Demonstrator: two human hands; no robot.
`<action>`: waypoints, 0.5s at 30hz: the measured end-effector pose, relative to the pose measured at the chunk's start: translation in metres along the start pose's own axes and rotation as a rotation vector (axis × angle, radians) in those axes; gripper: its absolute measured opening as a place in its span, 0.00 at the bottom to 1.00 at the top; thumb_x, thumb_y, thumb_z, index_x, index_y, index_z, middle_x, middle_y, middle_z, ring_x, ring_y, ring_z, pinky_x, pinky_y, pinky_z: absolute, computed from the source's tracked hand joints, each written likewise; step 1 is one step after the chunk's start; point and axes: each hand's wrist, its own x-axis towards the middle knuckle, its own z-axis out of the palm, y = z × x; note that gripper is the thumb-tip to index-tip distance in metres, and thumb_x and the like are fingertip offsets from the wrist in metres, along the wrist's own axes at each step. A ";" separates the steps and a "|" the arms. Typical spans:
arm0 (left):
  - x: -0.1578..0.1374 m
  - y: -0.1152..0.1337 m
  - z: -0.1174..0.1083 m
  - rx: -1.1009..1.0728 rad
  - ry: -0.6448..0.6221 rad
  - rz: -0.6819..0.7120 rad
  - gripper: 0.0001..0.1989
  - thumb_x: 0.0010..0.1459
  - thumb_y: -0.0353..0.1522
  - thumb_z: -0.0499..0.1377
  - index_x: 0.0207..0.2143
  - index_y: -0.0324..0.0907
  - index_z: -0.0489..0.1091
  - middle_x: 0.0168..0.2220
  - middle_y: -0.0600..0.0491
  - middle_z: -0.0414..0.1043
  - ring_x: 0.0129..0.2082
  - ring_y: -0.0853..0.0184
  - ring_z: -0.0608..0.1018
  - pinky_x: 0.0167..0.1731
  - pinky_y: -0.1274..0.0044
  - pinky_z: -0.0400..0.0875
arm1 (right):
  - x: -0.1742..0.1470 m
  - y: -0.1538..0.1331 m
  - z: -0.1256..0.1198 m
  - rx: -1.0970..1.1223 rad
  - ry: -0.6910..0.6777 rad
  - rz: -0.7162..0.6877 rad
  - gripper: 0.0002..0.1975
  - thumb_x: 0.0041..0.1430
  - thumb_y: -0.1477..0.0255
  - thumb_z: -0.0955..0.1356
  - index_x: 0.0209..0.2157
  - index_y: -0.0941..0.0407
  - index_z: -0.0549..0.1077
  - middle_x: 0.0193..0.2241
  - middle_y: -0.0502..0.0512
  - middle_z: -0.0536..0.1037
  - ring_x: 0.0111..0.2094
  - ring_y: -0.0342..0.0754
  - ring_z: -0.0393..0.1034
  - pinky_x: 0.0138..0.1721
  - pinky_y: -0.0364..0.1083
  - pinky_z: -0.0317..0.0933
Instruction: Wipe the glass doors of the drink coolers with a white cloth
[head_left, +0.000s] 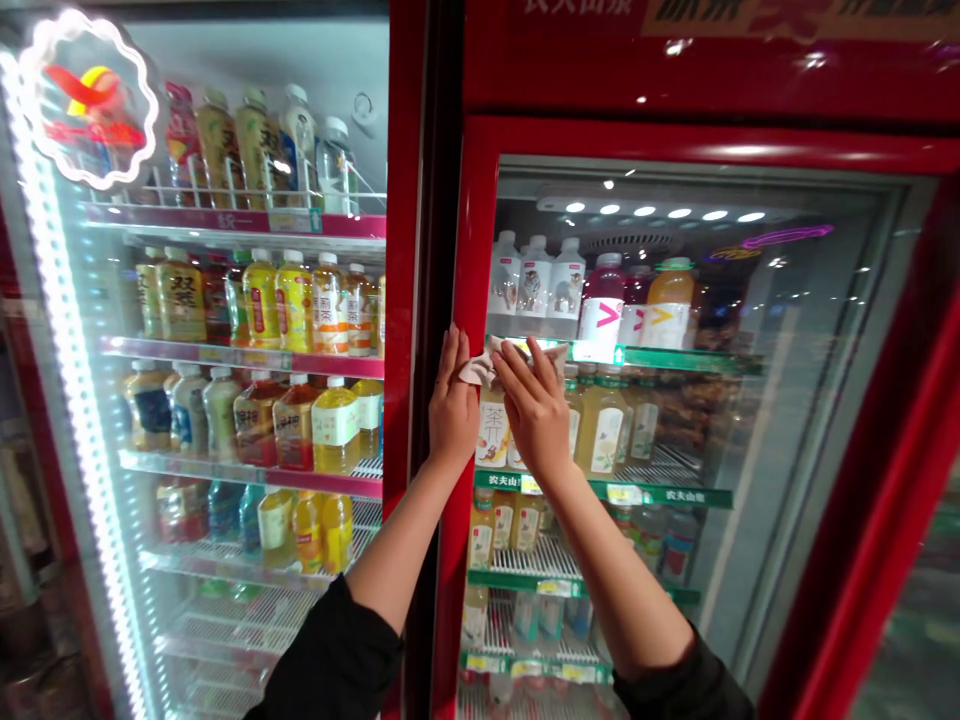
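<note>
A crumpled pale cloth lies against the glass of the right-hand cooler door, at its left edge. My right hand presses it to the glass, fingers bent a little over the cloth. My left hand rests on the red door frame just left of the cloth, with fingers stretched out and close together. It holds nothing that I can see. Its palm side is hidden. Behind the glass, bottled drinks stand on a shelf near my right hand.
To the left, a lit cooler holds several shelves of bottles. A dark gap separates the two red cooler frames. A glowing round sign is at upper left. Reflections show on the right door's glass.
</note>
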 end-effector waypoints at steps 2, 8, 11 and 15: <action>0.001 0.000 -0.001 0.009 -0.006 -0.003 0.39 0.78 0.25 0.49 0.81 0.65 0.42 0.83 0.61 0.45 0.81 0.65 0.55 0.79 0.67 0.58 | -0.008 0.001 -0.004 0.012 -0.079 -0.053 0.35 0.77 0.81 0.63 0.78 0.42 0.59 0.71 0.49 0.74 0.78 0.56 0.57 0.76 0.64 0.65; 0.001 0.000 -0.006 -0.007 -0.045 0.011 0.35 0.80 0.27 0.45 0.82 0.63 0.42 0.83 0.60 0.45 0.81 0.65 0.53 0.81 0.66 0.53 | -0.039 0.030 -0.037 0.013 -0.158 -0.090 0.41 0.75 0.83 0.65 0.79 0.36 0.54 0.71 0.46 0.74 0.78 0.56 0.58 0.75 0.64 0.66; 0.001 0.000 -0.006 -0.043 -0.042 0.000 0.36 0.80 0.27 0.45 0.81 0.66 0.43 0.83 0.63 0.46 0.81 0.65 0.53 0.81 0.66 0.52 | -0.036 0.027 -0.035 0.007 -0.102 -0.005 0.42 0.75 0.83 0.64 0.79 0.34 0.51 0.71 0.45 0.74 0.79 0.58 0.55 0.75 0.67 0.66; -0.001 0.001 -0.006 -0.063 -0.028 -0.013 0.40 0.77 0.22 0.46 0.80 0.69 0.43 0.82 0.66 0.46 0.81 0.66 0.54 0.80 0.67 0.56 | -0.021 0.002 -0.009 0.029 -0.051 0.085 0.39 0.76 0.83 0.62 0.79 0.39 0.54 0.73 0.48 0.72 0.80 0.58 0.51 0.77 0.67 0.62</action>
